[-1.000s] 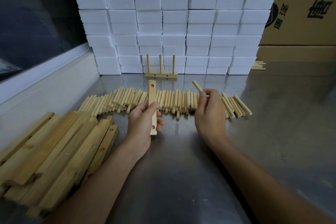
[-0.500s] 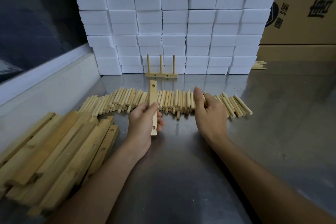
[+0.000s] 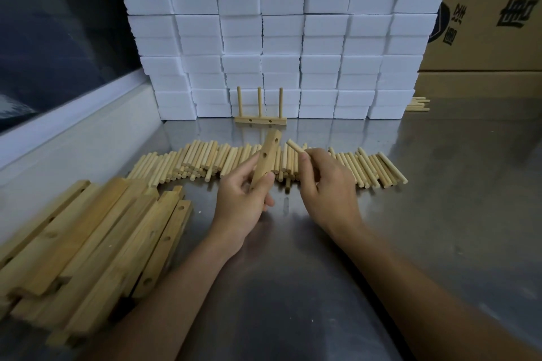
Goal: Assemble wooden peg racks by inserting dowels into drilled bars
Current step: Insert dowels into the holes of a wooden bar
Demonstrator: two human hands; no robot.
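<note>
My left hand (image 3: 242,204) grips the lower end of a drilled wooden bar (image 3: 267,157), which leans up and to the right with two holes showing. My right hand (image 3: 328,184) pinches a short dowel (image 3: 295,145) whose free end points up-left, close to the bar's top but apart from it. A long row of loose dowels (image 3: 205,160) lies across the metal table behind both hands. A finished rack (image 3: 260,119) with three upright pegs stands at the back.
A heap of drilled bars (image 3: 88,243) covers the near left of the steel table (image 3: 440,214). Stacked white foam blocks (image 3: 281,32) form a wall behind. Cardboard boxes (image 3: 492,14) stand at the right, with a few dowels (image 3: 418,104) at their foot.
My left hand tilted the bar from straight ahead to leaning right and lifted it. My right hand dipped to the dowel row, then rose holding a dowel near the bar's top.
</note>
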